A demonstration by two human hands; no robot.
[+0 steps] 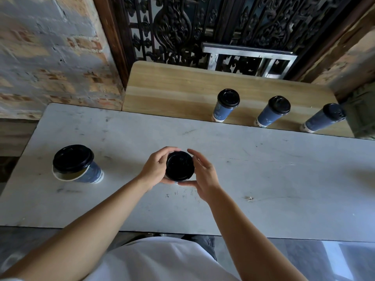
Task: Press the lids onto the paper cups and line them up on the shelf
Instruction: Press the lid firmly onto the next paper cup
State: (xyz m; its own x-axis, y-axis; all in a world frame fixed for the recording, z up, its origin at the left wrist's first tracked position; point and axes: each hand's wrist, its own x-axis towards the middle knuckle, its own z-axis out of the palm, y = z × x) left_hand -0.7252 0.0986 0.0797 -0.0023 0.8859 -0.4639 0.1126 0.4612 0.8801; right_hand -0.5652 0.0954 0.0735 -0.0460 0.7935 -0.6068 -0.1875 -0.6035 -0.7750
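A blue paper cup stands on the white table (263, 169) in front of me, seen from above, so its black lid (180, 166) hides nearly all of it. My left hand (156, 169) curls around the lid's left rim. Fingers spread, my right hand (203, 175) touches the right and near rim. At the left stands another blue cup (92, 175), its black lid (73, 158) resting loose and off-centre over the white rim. Three lidded blue cups (224, 107) (272, 113) (322, 119) stand in a row on the wooden shelf (172, 92) behind the table.
A brick wall rises at the left. Behind the shelf is a dark carved wooden screen with a metal frame (249, 53) leaning against it. The shelf's left half holds nothing. The table's near edge runs just in front of my body.
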